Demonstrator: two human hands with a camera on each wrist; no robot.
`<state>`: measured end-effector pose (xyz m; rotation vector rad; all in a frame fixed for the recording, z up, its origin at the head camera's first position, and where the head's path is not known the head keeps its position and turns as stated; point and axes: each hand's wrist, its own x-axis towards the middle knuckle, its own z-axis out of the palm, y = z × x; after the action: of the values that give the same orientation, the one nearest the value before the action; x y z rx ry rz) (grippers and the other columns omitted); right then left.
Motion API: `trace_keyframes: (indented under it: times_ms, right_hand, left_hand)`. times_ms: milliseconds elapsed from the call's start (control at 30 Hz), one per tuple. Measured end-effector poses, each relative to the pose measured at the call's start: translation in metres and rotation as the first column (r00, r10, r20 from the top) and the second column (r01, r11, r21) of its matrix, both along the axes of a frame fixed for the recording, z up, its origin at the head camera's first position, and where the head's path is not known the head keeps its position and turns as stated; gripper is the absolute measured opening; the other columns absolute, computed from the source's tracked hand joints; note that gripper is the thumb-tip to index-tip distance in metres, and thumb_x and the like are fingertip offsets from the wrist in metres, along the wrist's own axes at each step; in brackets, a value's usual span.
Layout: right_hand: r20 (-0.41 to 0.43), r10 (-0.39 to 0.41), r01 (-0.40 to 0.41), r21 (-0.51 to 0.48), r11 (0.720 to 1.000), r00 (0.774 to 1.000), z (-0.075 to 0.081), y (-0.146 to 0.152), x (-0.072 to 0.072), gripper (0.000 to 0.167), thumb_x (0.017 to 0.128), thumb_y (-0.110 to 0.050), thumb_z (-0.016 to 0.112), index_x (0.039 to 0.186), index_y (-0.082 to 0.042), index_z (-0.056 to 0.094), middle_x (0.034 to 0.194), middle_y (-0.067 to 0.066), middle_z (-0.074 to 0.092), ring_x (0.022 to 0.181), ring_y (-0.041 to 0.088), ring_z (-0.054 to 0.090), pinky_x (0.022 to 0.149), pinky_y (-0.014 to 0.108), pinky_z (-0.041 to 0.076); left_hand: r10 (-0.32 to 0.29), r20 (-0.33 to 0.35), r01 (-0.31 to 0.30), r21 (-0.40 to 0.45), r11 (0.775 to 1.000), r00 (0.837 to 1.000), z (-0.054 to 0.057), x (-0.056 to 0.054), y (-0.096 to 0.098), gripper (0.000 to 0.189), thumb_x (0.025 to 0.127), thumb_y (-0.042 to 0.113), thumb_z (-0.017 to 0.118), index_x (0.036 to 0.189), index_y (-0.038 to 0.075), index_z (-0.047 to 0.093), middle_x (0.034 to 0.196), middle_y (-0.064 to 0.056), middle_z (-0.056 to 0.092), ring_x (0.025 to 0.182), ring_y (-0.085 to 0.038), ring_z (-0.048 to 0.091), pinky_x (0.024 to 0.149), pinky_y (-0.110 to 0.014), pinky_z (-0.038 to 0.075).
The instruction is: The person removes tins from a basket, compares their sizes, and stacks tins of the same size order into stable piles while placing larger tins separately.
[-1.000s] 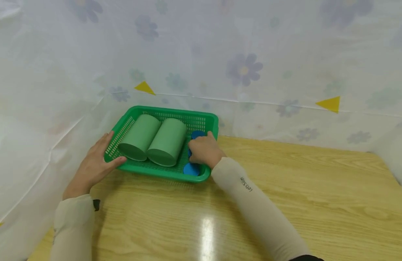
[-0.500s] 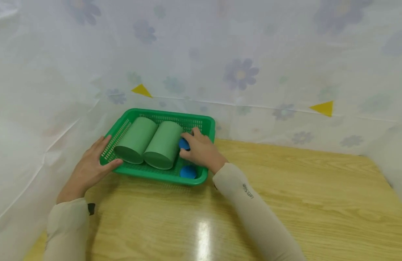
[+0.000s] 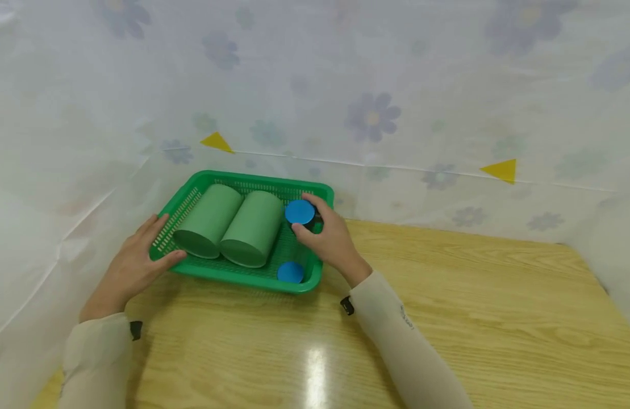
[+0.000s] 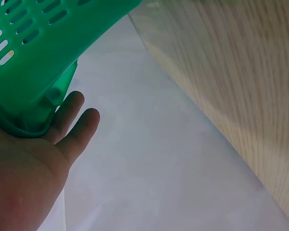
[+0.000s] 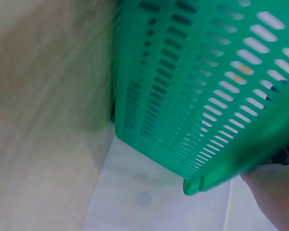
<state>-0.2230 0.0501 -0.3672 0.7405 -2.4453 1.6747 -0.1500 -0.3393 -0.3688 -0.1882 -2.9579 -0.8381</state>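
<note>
Inside the far right part of a green slotted basket (image 3: 233, 279), as the head view shows it, a blue-topped object (image 3: 300, 212) with a dark body is pinched between the thumb and fingers of the right hand (image 3: 334, 236). Its blue top faces up; whether its base touches the basket floor cannot be told. A second blue-topped piece (image 3: 290, 272) sits in the near right corner, apart from that hand. Left of both, two green cylinders, one (image 3: 208, 221) at the left and the other (image 3: 253, 227) beside it, lie on their sides.

At the basket's near left corner the left hand (image 3: 128, 267) is spread rather than clenched, thumb at the near rim and fingers along the left end. The left wrist camera shows two fingers extending straight past the basket.

Beneath everything is a pale yellow wood-grain table (image 3: 243, 352), with a bright streak of reflected light toward the person. Beige sleeves cover both arms, the left one (image 3: 97, 346) and the right one (image 3: 407, 341). Behind the table and down its left side hangs a whitish sheet (image 3: 304, 68), printed with faint purple and green flowers and creased along its lower part. Two yellow triangles, one (image 3: 217, 142) above the basket and one (image 3: 500, 170) farther right, mark that crease.
</note>
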Motion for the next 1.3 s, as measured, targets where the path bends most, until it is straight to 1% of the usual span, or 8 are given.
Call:
trace_keyframes:
  times_ms: [167,267,333,467,600,800,1067,1300]
  right_hand:
    - [0.018,-0.022,0.024,-0.154,0.988,1.0,0.003,0.024,0.005,0.056,0.094,-0.022,0.075,0.141,-0.005,0.051,0.125,0.011,0.06,0.111,0.025,0.058,0.093,0.045,0.052]
    - [0.03,-0.045,0.049,-0.177,0.983,0.999,0.003,0.038,0.003,0.055,0.093,-0.023,0.077,0.139,-0.006,0.052,0.123,0.01,0.06,0.11,0.023,0.058,0.092,0.041,0.052]
    - [0.051,-0.061,0.069,-0.16,0.985,0.997,0.001,0.047,-0.001,0.057,0.092,-0.024,0.078,0.14,-0.008,0.052,0.123,0.01,0.061,0.108,0.024,0.059,0.09,0.04,0.053]
    - [0.092,-0.125,0.13,-0.05,0.99,0.988,-0.005,0.064,-0.01,0.062,0.093,-0.029,0.077,0.146,-0.009,0.051,0.126,0.013,0.062,0.106,0.027,0.059,0.088,0.043,0.052]
    - [0.155,-0.199,0.193,0.048,0.98,0.968,-0.016,0.078,-0.018,0.069,0.093,-0.033,0.076,0.15,-0.008,0.048,0.132,0.016,0.058,0.11,0.03,0.058,0.091,0.046,0.051]
    - [0.242,-0.245,0.229,0.093,0.969,0.939,-0.032,0.091,-0.024,0.07,0.094,-0.032,0.076,0.151,-0.006,0.046,0.136,0.02,0.054,0.117,0.034,0.058,0.095,0.047,0.051]
    - [0.239,-0.324,0.295,0.149,0.944,0.915,-0.047,0.099,-0.026,0.071,0.093,-0.038,0.076,0.148,-0.004,0.048,0.132,0.021,0.056,0.116,0.036,0.056,0.095,0.048,0.049]
    - [0.227,-0.349,0.308,0.199,0.93,0.909,-0.063,0.102,-0.029,0.068,0.092,-0.039,0.077,0.144,-0.004,0.052,0.137,0.018,0.056,0.123,0.034,0.055,0.101,0.047,0.046]
  left_hand:
    - [-0.005,0.009,0.005,0.003,1.0,1.0,0.001,-0.001,0.001,0.087,0.1,0.047,0.062,0.165,0.015,0.013,0.168,-0.017,0.0,0.144,-0.059,0.007,0.096,-0.084,0.02]
    - [-0.003,0.005,0.003,0.012,1.0,1.0,0.0,0.0,0.0,0.085,0.1,0.045,0.063,0.164,0.014,0.017,0.168,-0.017,0.0,0.144,-0.059,0.006,0.095,-0.084,0.02]
    - [-0.001,0.004,0.001,0.015,1.0,1.0,-0.001,0.002,-0.002,0.085,0.1,0.044,0.063,0.164,0.013,0.017,0.168,-0.018,-0.001,0.144,-0.061,0.005,0.094,-0.084,0.02]
    - [-0.001,0.006,0.001,0.018,1.0,1.0,-0.002,0.003,-0.005,0.084,0.1,0.043,0.063,0.164,0.013,0.017,0.168,-0.019,-0.002,0.142,-0.063,0.005,0.093,-0.084,0.02]
    - [-0.003,0.017,0.003,0.023,1.0,1.0,-0.003,0.001,-0.005,0.084,0.1,0.044,0.062,0.164,0.015,0.016,0.168,-0.016,-0.004,0.142,-0.062,0.004,0.092,-0.085,0.021]
    - [-0.017,0.009,0.016,0.026,1.0,1.0,-0.005,-0.001,-0.004,0.084,0.101,0.042,0.062,0.164,0.013,0.016,0.168,-0.019,-0.003,0.142,-0.063,0.004,0.091,-0.085,0.021]
    - [-0.021,0.004,0.021,0.018,1.0,1.0,-0.006,0.001,-0.004,0.082,0.101,0.043,0.061,0.164,0.012,0.018,0.167,-0.02,-0.002,0.142,-0.064,0.005,0.091,-0.085,0.02]
    - [-0.021,-0.007,0.021,0.006,1.0,1.0,-0.004,0.001,-0.004,0.082,0.101,0.043,0.061,0.164,0.011,0.018,0.167,-0.022,-0.001,0.14,-0.066,0.008,0.091,-0.085,0.021]
